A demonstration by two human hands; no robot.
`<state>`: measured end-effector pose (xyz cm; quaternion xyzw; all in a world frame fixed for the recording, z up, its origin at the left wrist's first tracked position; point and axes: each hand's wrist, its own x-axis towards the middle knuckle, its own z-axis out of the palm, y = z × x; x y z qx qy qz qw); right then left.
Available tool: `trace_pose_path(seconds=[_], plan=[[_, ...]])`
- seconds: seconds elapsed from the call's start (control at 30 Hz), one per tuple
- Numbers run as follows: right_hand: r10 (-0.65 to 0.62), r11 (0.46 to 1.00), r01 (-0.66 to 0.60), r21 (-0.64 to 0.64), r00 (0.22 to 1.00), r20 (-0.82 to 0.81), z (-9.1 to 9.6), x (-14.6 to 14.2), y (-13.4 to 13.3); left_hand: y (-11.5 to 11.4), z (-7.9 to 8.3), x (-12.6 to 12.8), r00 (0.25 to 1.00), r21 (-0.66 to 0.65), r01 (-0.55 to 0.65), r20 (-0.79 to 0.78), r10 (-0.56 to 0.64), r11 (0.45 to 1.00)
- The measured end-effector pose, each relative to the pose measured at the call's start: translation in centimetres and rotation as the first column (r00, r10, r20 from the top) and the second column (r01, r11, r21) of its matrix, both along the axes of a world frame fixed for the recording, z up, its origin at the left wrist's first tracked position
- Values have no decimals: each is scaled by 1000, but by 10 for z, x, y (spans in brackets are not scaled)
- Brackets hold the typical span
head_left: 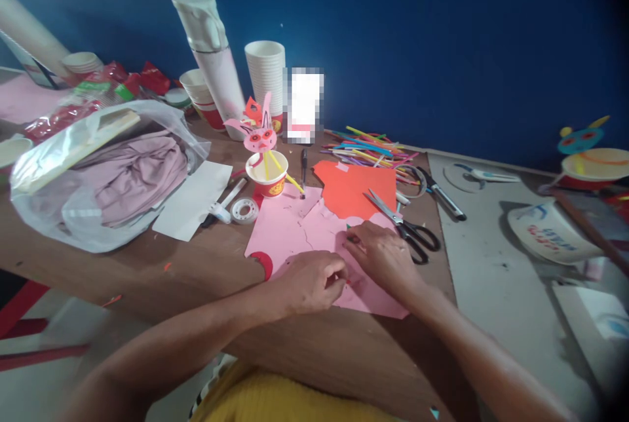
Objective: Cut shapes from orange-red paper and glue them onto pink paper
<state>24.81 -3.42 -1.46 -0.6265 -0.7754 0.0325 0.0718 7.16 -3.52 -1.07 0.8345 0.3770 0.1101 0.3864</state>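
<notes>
Both of my hands are over a pink paper sheet (pixel 280 219) with dark lines drawn on it. My left hand (pixel 314 281) rests near the sheet's lower edge, thumb and fingers curled together in a pinch. What sits between them, if anything, is too small to name. My right hand (pixel 378 248) is closed above the sheet's right part, with a small green bit (pixel 348 229) showing at its fingertips. Black-handled scissors (pixel 417 238) lie slightly open just beyond my right hand, their blades over an orange paper sheet (pixel 358 189).
A paper cup (pixel 268 183) with a pink rabbit face (pixel 261 139) stands behind the sheet. Tape (pixel 244 211), a utility knife (pixel 445 196) and colourful sticks (pixel 366 147) lie around. A plastic bag (pixel 103 179) is left; a thermos (pixel 216 75) and stacked cups (pixel 265 78) stand behind.
</notes>
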Motion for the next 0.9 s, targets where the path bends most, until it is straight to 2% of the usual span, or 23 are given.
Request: trace_pose_path(seconds=[0.1,0.23,0.37,0.43,0.5,0.6,0.77,0.9], plan=[[27,999,-28,15,999,46,-6,-7,-1,1,-1,0,1000,-14,12,-2,-12,1000],[38,999,-38,-15,999,16,-5,-8,-2,1,0,-1,1000,-16,20,-6,-20,1000],[-11,997,7,-81,999,-54,3,4,-3,1,-1,-2,999,3,32,16,-32,999],[-24,989,-1,-148,986,-166,8,12,-3,2,-1,-2,999,-1,35,35,-35,999],[-53,977,-25,-210,932,-358,12,19,-1,2,-2,-2,999,-17,28,41,-27,999],[-121,978,-3,-207,801,-586,16,28,3,2,-2,-1,1000,-50,11,18,-10,999],[-151,988,87,-125,676,-722,31,33,21,3,-1,-1,1000,-59,15,-13,-16,998],[-36,998,69,11,641,-767,62,22,63,2,0,1,1000,-38,6,-28,-7,999]])
